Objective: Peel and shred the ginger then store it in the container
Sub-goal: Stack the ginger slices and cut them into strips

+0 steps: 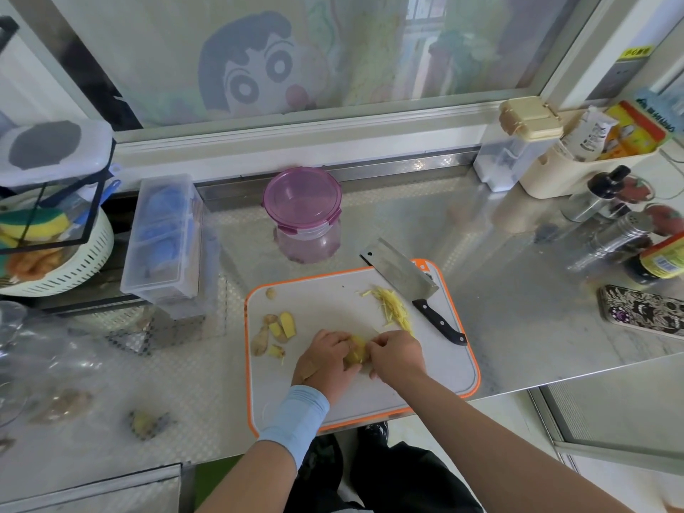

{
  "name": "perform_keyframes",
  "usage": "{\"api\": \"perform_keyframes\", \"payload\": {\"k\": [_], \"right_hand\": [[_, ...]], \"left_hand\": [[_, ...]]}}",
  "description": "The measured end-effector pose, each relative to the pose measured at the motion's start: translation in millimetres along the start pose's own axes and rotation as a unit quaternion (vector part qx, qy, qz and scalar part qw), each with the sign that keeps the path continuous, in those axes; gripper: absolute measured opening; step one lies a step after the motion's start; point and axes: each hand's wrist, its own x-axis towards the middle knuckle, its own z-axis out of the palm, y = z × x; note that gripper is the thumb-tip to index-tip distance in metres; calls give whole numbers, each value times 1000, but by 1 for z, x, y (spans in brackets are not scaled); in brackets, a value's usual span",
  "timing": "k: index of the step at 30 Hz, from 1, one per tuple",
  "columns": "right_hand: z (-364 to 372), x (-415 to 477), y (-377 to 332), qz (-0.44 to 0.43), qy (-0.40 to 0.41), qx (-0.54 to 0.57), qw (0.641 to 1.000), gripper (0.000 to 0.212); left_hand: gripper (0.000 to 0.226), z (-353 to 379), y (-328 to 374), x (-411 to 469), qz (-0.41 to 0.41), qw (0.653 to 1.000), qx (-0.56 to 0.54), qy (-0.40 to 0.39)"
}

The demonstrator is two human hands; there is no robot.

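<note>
Working at the near part of the board (455, 368), both hands met over one ginger piece (356, 352). The left hand (325, 359), a pale blue sleeve (296, 416) at its wrist, had its grip curled round the piece from the left. The right hand (398, 359) had its grip closed to a pinch on the piece's right end, fingertips bunched. Fingers hid most of the piece, so how much skin remained could not be told.

Left of the hands lay scraps (275, 333) of peel and offcuts. Beyond the right hand, a loose line of shreds (394, 309) ran up the board, just beside the knife (403, 275), whose blade tip overhung the far edge onto the bench (518, 290). Farther back stood the container (303, 212), off the board, its purple lid clipped on.

Wet ginger looked likely to slip from so small a pinch. The knife handle lay near the right hand, so a careless sweep could knock it. With the lid on and the container apart from the board, shreds could scatter in carrying.
</note>
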Motion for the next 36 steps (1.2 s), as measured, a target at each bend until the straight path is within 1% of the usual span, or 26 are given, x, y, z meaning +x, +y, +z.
{"api": "perform_keyframes", "payload": {"k": [4,9,12,16,23,32,36], "right_hand": [[5,-1,3,-8,25,3,1000,23],[6,3,3,-7,44,-40,998,12],[4,6,5,-30,61,-70,995,9],[3,8,5,-20,48,-58,997,8],[5,10,5,-22,49,-64,996,8],[1,17,6,-7,27,-39,999,8],[0,19,5,-13,16,-46,999,5]], "left_hand": [[39,4,-1,-1,-11,1000,-22,18],[37,4,0,-3,-12,999,-16,26],[35,5,-1,-2,-13,999,-25,32],[37,3,-1,-1,-15,999,-31,29],[37,0,3,-2,-22,999,-38,31],[37,-6,4,-4,-51,998,-43,7],[36,-7,9,-5,-62,998,-30,12]]}}
